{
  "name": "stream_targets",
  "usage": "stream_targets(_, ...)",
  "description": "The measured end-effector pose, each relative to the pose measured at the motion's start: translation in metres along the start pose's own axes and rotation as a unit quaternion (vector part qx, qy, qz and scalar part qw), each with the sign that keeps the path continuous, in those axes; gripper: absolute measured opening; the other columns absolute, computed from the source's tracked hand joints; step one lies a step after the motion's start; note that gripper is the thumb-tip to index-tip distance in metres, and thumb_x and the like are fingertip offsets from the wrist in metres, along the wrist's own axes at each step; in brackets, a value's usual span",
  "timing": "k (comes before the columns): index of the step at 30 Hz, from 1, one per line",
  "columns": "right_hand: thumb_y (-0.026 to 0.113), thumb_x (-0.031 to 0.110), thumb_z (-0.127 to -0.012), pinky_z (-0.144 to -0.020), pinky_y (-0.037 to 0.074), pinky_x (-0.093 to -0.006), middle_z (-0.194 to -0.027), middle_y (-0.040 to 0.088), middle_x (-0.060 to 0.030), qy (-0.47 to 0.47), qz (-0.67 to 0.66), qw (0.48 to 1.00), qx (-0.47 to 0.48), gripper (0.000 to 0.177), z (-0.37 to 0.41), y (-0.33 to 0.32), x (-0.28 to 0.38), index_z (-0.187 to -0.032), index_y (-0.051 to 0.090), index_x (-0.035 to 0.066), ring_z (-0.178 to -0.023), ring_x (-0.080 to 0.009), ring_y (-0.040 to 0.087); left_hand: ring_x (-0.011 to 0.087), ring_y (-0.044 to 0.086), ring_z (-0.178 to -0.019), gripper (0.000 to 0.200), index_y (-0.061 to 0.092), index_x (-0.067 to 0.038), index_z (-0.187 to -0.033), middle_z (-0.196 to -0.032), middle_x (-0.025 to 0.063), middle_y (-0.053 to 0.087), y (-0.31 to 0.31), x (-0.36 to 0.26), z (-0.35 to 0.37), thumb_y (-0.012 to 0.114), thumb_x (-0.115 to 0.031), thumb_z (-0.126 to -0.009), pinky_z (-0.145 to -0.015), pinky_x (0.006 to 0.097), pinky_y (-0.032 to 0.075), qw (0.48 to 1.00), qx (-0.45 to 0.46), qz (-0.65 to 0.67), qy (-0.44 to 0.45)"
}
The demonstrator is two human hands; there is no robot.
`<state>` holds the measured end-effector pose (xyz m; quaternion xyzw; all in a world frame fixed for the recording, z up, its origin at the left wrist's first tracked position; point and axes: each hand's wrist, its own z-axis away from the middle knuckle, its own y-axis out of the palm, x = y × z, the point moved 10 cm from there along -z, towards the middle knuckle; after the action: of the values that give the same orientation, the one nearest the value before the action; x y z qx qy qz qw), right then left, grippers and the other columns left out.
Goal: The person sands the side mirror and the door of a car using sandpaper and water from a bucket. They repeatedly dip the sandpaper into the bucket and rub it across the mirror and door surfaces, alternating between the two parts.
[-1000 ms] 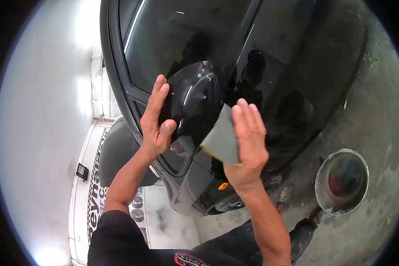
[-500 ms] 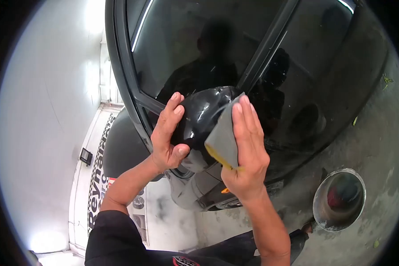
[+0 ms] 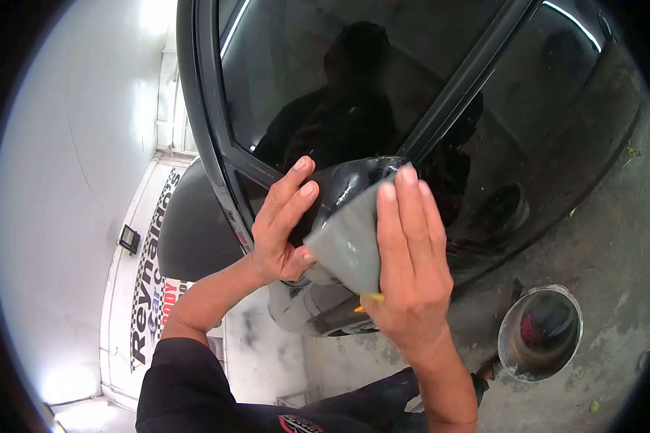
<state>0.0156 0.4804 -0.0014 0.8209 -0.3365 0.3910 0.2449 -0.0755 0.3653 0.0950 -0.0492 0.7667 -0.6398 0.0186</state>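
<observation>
A glossy black side mirror cover (image 3: 345, 185) sits on the dark car. My left hand (image 3: 283, 229) grips the mirror's left side, with the fingers up along its edge and the thumb below. My right hand (image 3: 413, 270) presses a grey sanding sheet (image 3: 350, 245) with a yellow underside against the mirror's lower right part. The fingers of that hand lie straight and close together over the sheet, with the thumb mostly hidden. The sheet covers much of the mirror, and its left corner comes close to my left thumb.
The car's dark window (image 3: 303, 94) stands behind the mirror and reflects a person. A metal bucket (image 3: 505, 339) rests on the concrete floor (image 3: 607, 289) at lower right. To the left are a white wall (image 3: 72, 216), a lettered banner (image 3: 148, 303) and a small floodlight (image 3: 129, 239).
The sanding sheet has slid left and lies flatter across the mirror, with less yellow showing. My left hand keeps its hold on the mirror. The whole view has shifted slightly.
</observation>
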Motion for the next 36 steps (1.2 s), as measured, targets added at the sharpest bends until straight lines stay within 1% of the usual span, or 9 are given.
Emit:
stream_targets(5,0.059,0.007,-0.089,-0.115,0.042,-0.0488,-0.144,0.052,-0.0351,0.025,-0.031,0.999,0.018,0.051,0.004,-0.004,0.001,-0.134,0.056,-0.016,-0.136,-0.0511,0.05,0.0441,0.051,-0.138,0.072,0.048,0.005,-0.149,-0.153,0.0337,0.043,0.0,0.002,0.0,0.057,-0.05,-0.103,-0.114,0.0473,0.04,1.0,-0.004,0.006,-0.004)
stream_targets(9,0.065,0.005,-0.084,-0.118,0.037,-0.0507,-0.151,0.045,-0.0351,0.103,-0.192,0.973,-0.078,0.066,0.058,0.013,-0.011,-0.145,0.048,-0.014,-0.141,-0.0507,0.046,0.0449,0.051,-0.137,0.073,0.046,0.004,-0.15,-0.155,0.034,0.041,0.001,0.002,0.001,0.057,-0.05,-0.103,-0.115,0.0495,0.039,0.999,-0.012,0.03,-0.003)
stream_targets(13,0.065,0.007,-0.089,-0.12,0.034,-0.0488,-0.155,0.041,-0.0351,0.099,-0.249,0.956,-0.119,0.066,0.036,0.011,-0.036,-0.148,0.044,-0.013,-0.144,-0.0493,0.042,0.0468,0.05,-0.138,0.077,0.04,0.001,-0.155,-0.157,0.0342,0.036,0.004,0.004,0.004,0.053,-0.055,-0.103,-0.114,0.0532,0.04,0.999,-0.001,0.031,-0.017)
stream_targets(15,0.078,0.031,-0.086,-0.119,0.035,-0.0547,-0.152,0.041,-0.0388,0.113,-0.279,0.947,-0.109,0.084,0.048,0.012,-0.039,-0.147,0.043,-0.015,-0.144,-0.0494,0.042,0.0465,0.046,-0.141,0.078,0.038,-0.001,-0.156,-0.158,0.0338,0.035,0.007,0.009,0.004,0.052,-0.056,-0.103,-0.115,0.0537,0.038,0.999,0.008,0.036,0.019)
stream_targets(17,0.078,0.032,-0.086,-0.12,0.034,-0.0538,-0.153,0.04,-0.0383,0.149,-0.313,0.931,-0.117,0.087,0.08,0.024,-0.025,-0.149,0.041,-0.015,-0.145,-0.0491,0.041,0.0463,0.045,-0.142,0.078,0.037,-0.001,-0.157,-0.159,0.0337,0.034,0.006,0.005,0.006,0.051,-0.056,-0.103,-0.116,0.0538,0.037,1.0,0.004,0.007,-0.007)
stream_targets(21,0.061,0.051,-0.096,-0.119,0.034,-0.0482,-0.157,0.038,-0.0359,0.126,-0.309,0.931,-0.147,0.086,0.063,0.025,-0.043,-0.15,0.041,-0.013,-0.146,-0.0493,0.04,0.0456,0.037,-0.147,0.08,0.036,0.0,-0.157,-0.158,0.0359,0.033,0.006,0.005,0.01,0.049,-0.058,-0.104,-0.12,0.052,0.029,1.0,0.0,0.001,-0.024)
stream_targets(29,0.06,0.022,-0.089,-0.117,0.038,-0.0475,-0.156,0.039,-0.0362,0.14,-0.321,0.923,-0.16,0.071,0.073,0.024,-0.04,-0.148,0.044,-0.014,-0.144,-0.0501,0.042,0.0455,0.033,-0.15,0.081,0.036,0.0,-0.158,-0.157,0.0362,0.035,0.005,0.006,0.013,0.049,-0.059,-0.103,-0.121,0.0515,0.028,0.999,-0.01,-0.013,-0.029)
stream_targets(33,0.078,0.036,-0.086,-0.119,0.035,-0.0534,-0.155,0.038,-0.0379,0.083,-0.325,0.936,-0.106,0.089,0.037,0.009,-0.053,-0.148,0.041,-0.016,-0.144,-0.0496,0.041,0.0453,0.034,-0.15,0.081,0.035,0.0,-0.158,-0.158,0.0359,0.034,0.006,0.005,0.012,0.048,-0.059,-0.104,-0.121,0.0516,0.03,0.998,0.01,-0.044,-0.047)
stream_targets(36,0.078,0.039,-0.086,-0.12,0.035,-0.0523,-0.153,0.04,-0.0387,0.126,-0.324,0.925,-0.15,0.089,0.071,0.021,-0.035,-0.147,0.043,-0.016,-0.144,-0.0486,0.041,0.045,0.034,-0.149,0.079,0.035,0.0,-0.157,-0.158,0.0357,0.035,0.007,0.006,0.011,0.047,-0.058,-0.105,-0.12,0.0519,0.031,1.0,-0.006,-0.013,-0.026)
